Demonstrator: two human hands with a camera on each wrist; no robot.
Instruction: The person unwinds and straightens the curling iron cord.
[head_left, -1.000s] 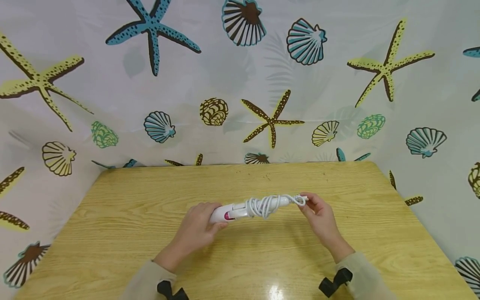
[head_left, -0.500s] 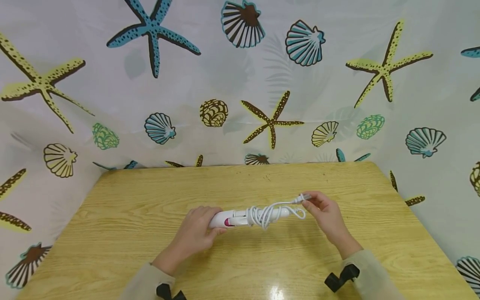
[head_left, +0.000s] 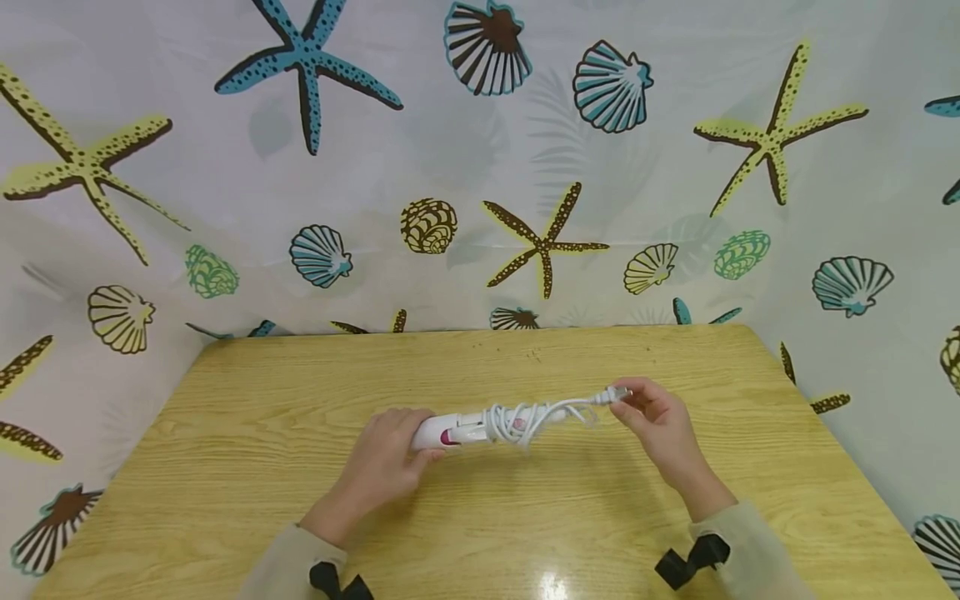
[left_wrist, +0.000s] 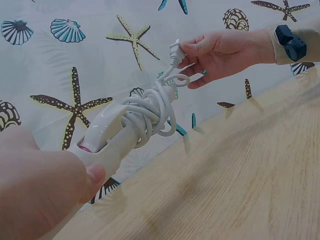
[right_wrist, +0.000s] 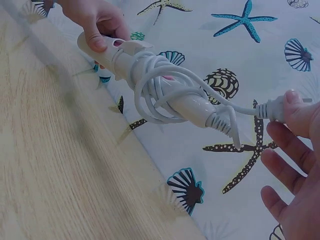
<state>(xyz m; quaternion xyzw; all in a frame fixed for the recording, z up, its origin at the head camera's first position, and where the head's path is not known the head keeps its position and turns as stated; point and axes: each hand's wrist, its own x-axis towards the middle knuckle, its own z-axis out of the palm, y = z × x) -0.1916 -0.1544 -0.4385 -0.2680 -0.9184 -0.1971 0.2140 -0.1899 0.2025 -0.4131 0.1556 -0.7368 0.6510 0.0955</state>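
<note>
A white hair iron (head_left: 468, 427) with a small pink-red patch is held above the table. My left hand (head_left: 390, 450) grips its thick end, fingers over the top and thumb along the near side. White cord (right_wrist: 157, 95) is wound in several loops round the slimmer half. From these loops one length runs to a plug (right_wrist: 272, 109), which my right hand (head_left: 660, 429) pinches between thumb and index finger. The other fingers of that hand are spread apart in the right wrist view. In the left wrist view, my left hand (left_wrist: 40, 187) hides the iron's near end.
A wood-grain table (head_left: 300, 375) lies below both hands. Cloth (head_left: 480, 167) printed with starfish and shells hangs behind it and on both sides. Black wrist devices (head_left: 693, 560) sit on the light sleeves (head_left: 750, 554).
The right hand has moved right and drawn the plug away from the wound loops, so more cord shows between them. The left hand and hair iron have shifted slightly left.
</note>
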